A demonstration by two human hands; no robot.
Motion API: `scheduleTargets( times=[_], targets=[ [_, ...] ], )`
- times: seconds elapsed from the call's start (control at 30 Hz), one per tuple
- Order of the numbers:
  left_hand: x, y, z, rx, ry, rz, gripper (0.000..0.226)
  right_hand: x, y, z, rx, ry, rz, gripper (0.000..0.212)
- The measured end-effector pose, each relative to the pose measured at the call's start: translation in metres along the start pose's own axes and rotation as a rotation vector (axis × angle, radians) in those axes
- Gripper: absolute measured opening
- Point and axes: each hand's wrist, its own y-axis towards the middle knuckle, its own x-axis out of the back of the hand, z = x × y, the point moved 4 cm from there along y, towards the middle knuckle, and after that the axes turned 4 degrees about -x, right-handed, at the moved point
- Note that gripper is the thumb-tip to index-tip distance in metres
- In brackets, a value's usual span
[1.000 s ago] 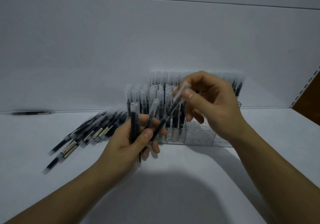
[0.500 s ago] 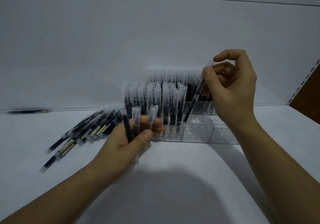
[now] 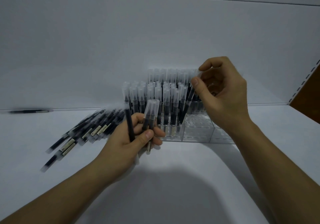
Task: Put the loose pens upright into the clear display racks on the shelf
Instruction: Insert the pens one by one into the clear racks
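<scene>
Pinching pen [image 3: 188, 99] (tilted); right hand [image 3: 223, 94] curled

A white back panel [image 3: 155, 33] meets a slotted upright [image 3: 306, 80] and brown board [image 3: 311, 102].

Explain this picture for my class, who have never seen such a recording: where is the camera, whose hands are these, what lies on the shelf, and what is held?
No machine here: a person works with bare hands, and the one camera sits on their head, looking forward and down, so the arms enter from below. On the white shelf stand clear racks, partly filled with upright pens; the front right holes are empty. A pile of loose pens lies to the left, a lone pen farther left by the back wall. The left hand grips a few spare pens. The right hand pinches a single pen by its cap, slanted, its lower end at the rack's top.
</scene>
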Motion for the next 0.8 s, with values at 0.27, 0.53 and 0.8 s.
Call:
scheduleTargets(
  times=[0.27,0.53,0.8],
  targets=[
    [0.002,0.0,0.003,0.028,0.033,-0.031,0.019,-0.009,-0.005,0.002,0.056,-0.044,0.073,0.019],
    [0.0,0.0,-0.002,0.014,0.129,0.011,0.02,-0.015,-0.006,-0.003,0.07,-0.127,0.165,0.015],
    [-0.001,-0.001,-0.003,0.001,0.075,-0.002,0.023,-0.017,-0.013,0.011,0.044,-0.025,0.049,0.012]
  ],
)
